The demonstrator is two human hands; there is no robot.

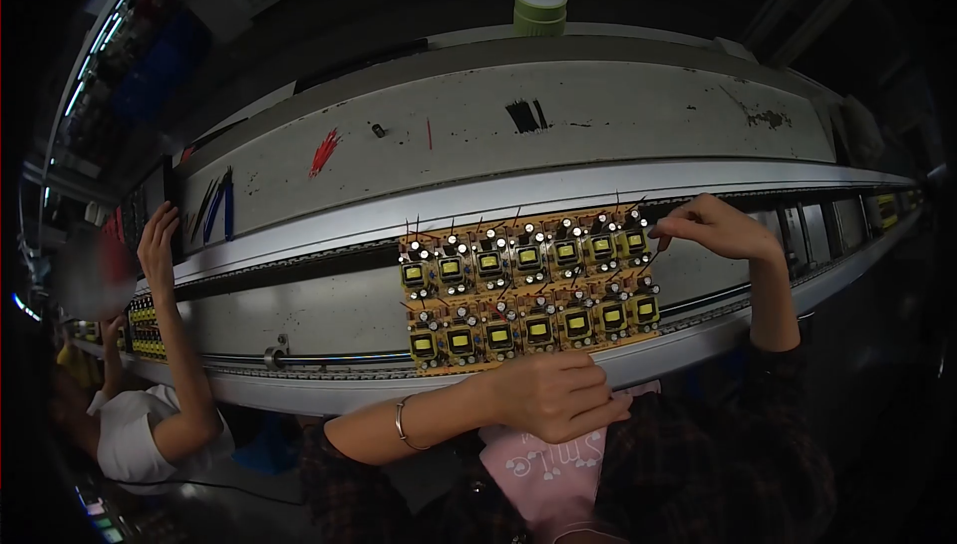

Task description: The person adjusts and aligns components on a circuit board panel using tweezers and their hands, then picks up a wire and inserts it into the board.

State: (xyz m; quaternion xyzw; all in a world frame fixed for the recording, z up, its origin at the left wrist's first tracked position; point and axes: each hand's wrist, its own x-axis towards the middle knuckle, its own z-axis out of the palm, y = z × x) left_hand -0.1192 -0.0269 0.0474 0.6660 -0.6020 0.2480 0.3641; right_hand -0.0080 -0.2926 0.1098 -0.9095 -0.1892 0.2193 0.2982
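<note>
A panel of circuit boards, with two rows of yellow-topped transformers, capacitors and upright dark wires, lies across the conveyor rails. My left hand, a bracelet on its wrist, is closed near the panel's front edge; what its curled fingers hold, if anything, is hidden. At the panel's back right corner is my right hand, thumb and fingers pinched together beside the last capacitors. Anything between those fingertips is too small to make out.
Behind the conveyor rail, a shelf carries red wires, black strips and blue-handled tools. A green jar stands at the back. At the left, a co-worker reaches over the line near another panel.
</note>
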